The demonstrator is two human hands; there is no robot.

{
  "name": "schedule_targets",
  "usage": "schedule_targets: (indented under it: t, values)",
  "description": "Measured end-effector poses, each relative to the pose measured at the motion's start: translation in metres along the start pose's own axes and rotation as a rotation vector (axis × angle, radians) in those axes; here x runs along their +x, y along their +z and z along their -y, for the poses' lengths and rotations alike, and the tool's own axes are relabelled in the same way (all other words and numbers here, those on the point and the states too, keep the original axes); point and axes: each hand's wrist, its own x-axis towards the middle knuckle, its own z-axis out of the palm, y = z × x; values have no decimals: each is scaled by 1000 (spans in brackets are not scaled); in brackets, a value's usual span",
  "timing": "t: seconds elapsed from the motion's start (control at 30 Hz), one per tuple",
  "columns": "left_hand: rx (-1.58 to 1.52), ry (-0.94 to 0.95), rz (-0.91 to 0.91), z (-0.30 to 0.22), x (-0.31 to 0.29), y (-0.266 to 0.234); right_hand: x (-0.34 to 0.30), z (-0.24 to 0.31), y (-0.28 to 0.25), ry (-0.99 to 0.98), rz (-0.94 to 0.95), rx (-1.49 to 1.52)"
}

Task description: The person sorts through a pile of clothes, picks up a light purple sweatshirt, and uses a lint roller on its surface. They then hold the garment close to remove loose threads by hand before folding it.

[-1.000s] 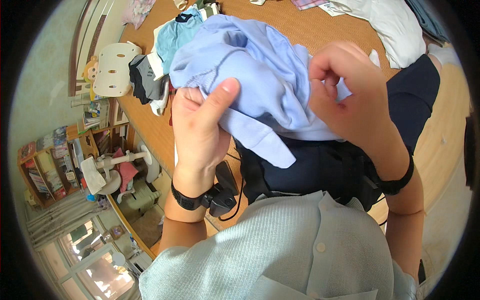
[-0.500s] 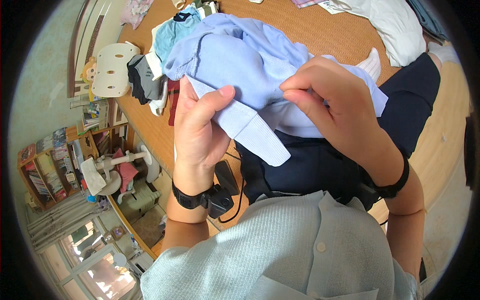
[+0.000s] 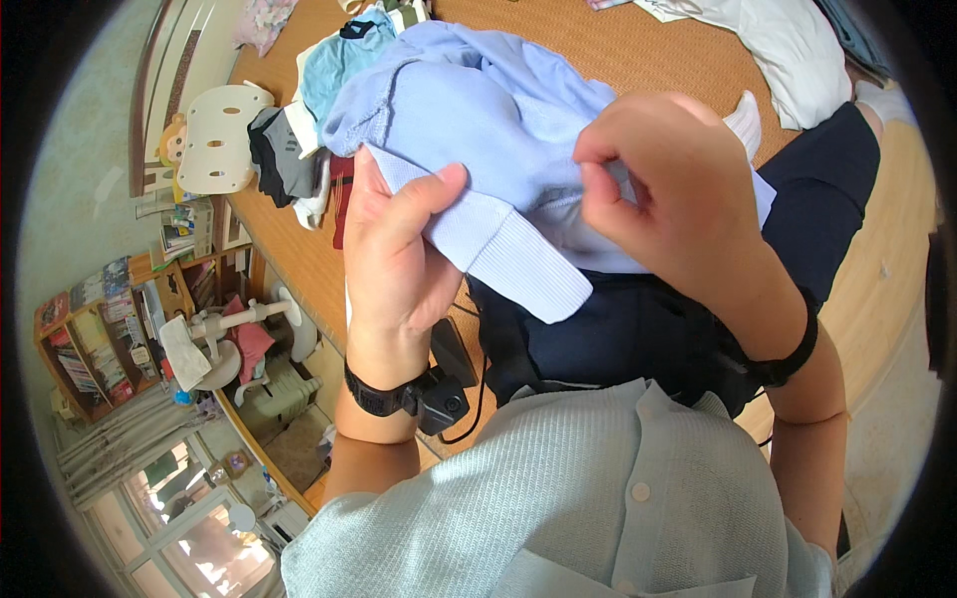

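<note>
A light blue sweatshirt (image 3: 488, 130) lies bunched across my lap and the mat. My left hand (image 3: 404, 234) is closed on its pale ribbed cuff (image 3: 498, 234), thumb on top, and the free end of the cuff points toward me. Over the right part of the sweatshirt, my right hand (image 3: 678, 189) is held up with thumb and forefinger bent together. Whatever may be between those fingertips is too small to make out. The other fingers of that hand are folded behind and mostly hidden.
Folded clothes lie beyond my left hand: a teal garment (image 3: 344, 65), a grey one (image 3: 284, 154) and a dark red one (image 3: 343, 194). A white garment (image 3: 788, 55) lies at the far right. My leg in dark trousers (image 3: 822, 199) stretches out on the right. Farther left stands a bookshelf (image 3: 100, 339).
My right hand has shifted a little to the right and turned, its fingers curling in more. The cuff's free end has swung slightly right. My left hand keeps its hold.
</note>
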Motion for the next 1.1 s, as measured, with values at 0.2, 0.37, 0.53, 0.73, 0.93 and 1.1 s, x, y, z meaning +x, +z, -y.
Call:
schedule_targets:
  t: [0.2, 0.37, 0.53, 0.73, 0.93, 1.1]
  values:
    - [-200, -3, 58, 1, 7, -15, -6, 2, -1, 177, 49, 296]
    - [-330, -16, 128, 4, 12, -20, -10, -6, 10, 161, 45, 189]
    - [-388, -30, 155, 5, 13, -21, -6, -10, 17, 161, 8, 131]
    - [-425, -51, 180, 6, 15, -18, -3, -9, 23, 140, -26, 121]
    - [-364, -55, 199, 7, 17, -16, 0, -6, 26, 173, -47, 144]
    - [-432, -49, 267, 10, 17, -14, 5, -6, 26, 172, -13, 62]
